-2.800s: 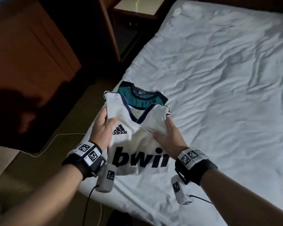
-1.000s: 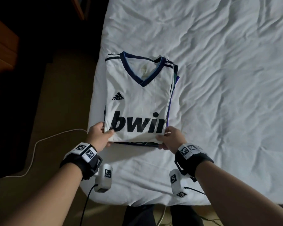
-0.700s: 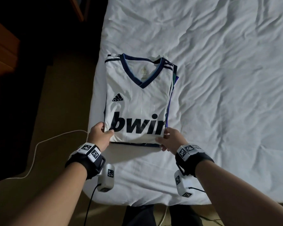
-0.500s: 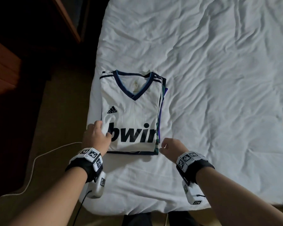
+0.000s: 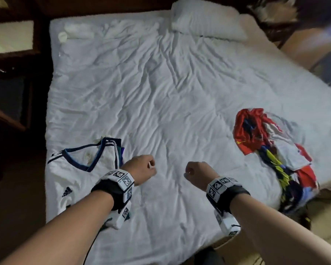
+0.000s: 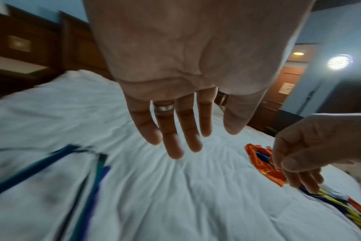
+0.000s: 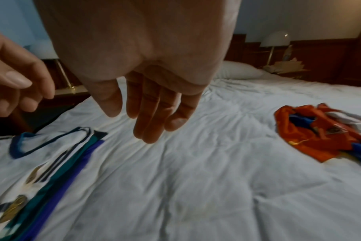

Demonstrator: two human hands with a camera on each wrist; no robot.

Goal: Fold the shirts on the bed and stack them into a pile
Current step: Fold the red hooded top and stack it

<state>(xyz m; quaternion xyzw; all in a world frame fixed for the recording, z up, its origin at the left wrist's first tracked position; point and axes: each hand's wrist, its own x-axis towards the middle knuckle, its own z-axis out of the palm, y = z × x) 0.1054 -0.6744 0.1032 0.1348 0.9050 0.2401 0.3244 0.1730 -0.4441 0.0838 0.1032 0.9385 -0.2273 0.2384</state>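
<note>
The fingers of the left hand hang loose and slightly spread, grasping nothing; a ring sits on one of them. The fingers of the right hand also hang relaxed and empty. Both hands hover above bare sheet near the foot of the bed, apart from each other. Just beside the left hand, at the bed's left edge, lies the folded pile, a white jersey with a navy V-collar on top and teal and purple edges showing beneath it. Well to the right, near the bed's right edge, sits a crumpled heap of unfolded shirts in red, white, blue and yellow. A pillow lies at the head, and a nightstand stands off the far left corner
</note>
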